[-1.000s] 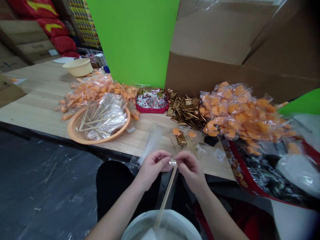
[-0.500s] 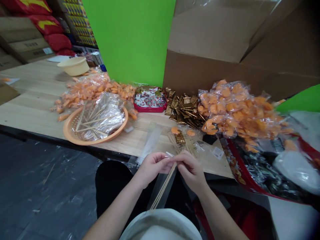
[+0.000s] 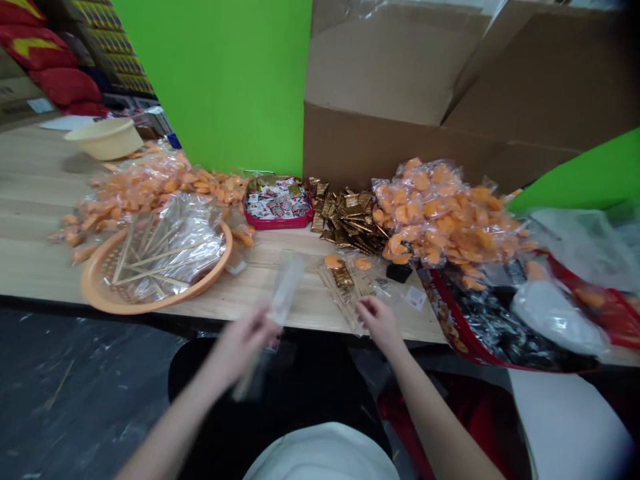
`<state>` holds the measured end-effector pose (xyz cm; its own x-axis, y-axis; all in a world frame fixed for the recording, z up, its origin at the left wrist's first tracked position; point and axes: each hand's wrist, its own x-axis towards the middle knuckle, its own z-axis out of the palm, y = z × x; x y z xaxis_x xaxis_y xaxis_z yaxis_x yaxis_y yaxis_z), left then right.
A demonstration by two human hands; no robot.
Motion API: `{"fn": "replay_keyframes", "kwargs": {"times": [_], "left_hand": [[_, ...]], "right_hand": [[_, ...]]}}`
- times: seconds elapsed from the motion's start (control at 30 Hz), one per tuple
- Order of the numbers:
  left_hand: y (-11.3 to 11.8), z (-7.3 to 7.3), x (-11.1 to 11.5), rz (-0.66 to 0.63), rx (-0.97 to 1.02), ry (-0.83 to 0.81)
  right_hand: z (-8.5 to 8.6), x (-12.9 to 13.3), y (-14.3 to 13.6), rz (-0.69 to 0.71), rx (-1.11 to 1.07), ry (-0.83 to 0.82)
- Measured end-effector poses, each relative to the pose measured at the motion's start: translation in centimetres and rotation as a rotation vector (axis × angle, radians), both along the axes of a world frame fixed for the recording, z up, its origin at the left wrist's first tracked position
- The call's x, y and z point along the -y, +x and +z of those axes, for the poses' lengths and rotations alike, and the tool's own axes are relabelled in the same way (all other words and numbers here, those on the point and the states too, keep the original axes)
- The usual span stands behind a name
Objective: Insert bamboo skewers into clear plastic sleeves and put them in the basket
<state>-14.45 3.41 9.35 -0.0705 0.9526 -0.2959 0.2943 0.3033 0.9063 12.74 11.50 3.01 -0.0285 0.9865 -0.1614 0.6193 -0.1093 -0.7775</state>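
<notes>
My left hand (image 3: pixel 250 337), smeared by motion, is closed on a clear plastic bag with thin wooden sticks (image 3: pixel 247 381), which hangs below it in front of the table edge. A flat clear plastic sleeve (image 3: pixel 289 283) lies on the table just beyond that hand. My right hand (image 3: pixel 379 321) has its fingertips pinched at the near end of some wooden sticks in clear packets (image 3: pixel 336 293); what sits between the fingers is too small to make out. On these packets lie a small gold sachet (image 3: pixel 344 280) and orange pieces (image 3: pixel 333 262).
An orange basket (image 3: pixel 93 290) with bagged sticks stands left. Behind are a pink tray (image 3: pixel 277 223) of small sachets, a gold sachet pile (image 3: pixel 350 217) and bagged orange pieces (image 3: pixel 440 213). A red box (image 3: pixel 445 327) with black packets is at right. Cardboard (image 3: pixel 380 73) stands behind.
My hands have parted. The left has moved left with the bag of sticks; the right has gone to the packets on the table. The view has turned slightly right.
</notes>
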Motion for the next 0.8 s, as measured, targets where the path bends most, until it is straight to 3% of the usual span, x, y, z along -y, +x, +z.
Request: {"fn": "replay_keyframes", "kwargs": {"times": [0.1,0.17,0.23,0.3,0.37,0.47,0.53,0.57,0.63,0.73,0.8], "left_hand": [[-8.2,4.3,-3.7,0.259,-0.848,0.196],[-12.0,6.5,-6.1,0.361,-1.111,0.251],[-13.2,6.6,-7.6,0.335,-1.178,0.403],[-11.6,4.2,-7.8,0.236,-1.120,0.604],[-8.3,-0.2,-6.9,0.085,-1.014,0.691],[-3.1,-7.4,-4.7,-0.255,-0.926,0.584],[-0.7,-10.7,-3.5,-0.302,-0.882,0.519],[0.1,-11.6,-3.0,-0.276,-0.858,0.511],[1.3,-12.1,-2.5,-0.175,-0.779,0.518],[3.6,-10.5,-2.2,-0.092,-0.495,0.405],[5.9,-9.2,-2.0,-0.139,-0.177,0.207]], "right_hand": [[-2.2,-3.3,2.9,-0.107,0.153,-0.005],[-3.3,-4.6,3.5,-0.110,0.203,-0.045],[-4.2,-5.2,3.3,-0.105,0.222,-0.089],[-4.8,-5.4,3.0,-0.111,0.217,-0.136],[-5.1,-5.6,3.0,-0.118,0.192,-0.196],[-4.8,-5.9,4.0,-0.119,0.121,-0.312],[-4.2,-5.9,5.0,-0.124,0.050,-0.393],[-3.8,-5.6,5.5,-0.128,0.005,-0.431],[-2.8,-4.3,6.0,-0.130,-0.102,-0.502],[-1.3,-0.3,4.9,-0.097,-0.262,-0.581],[-0.7,3.1,2.9,-0.049,-0.346,-0.614]]}}
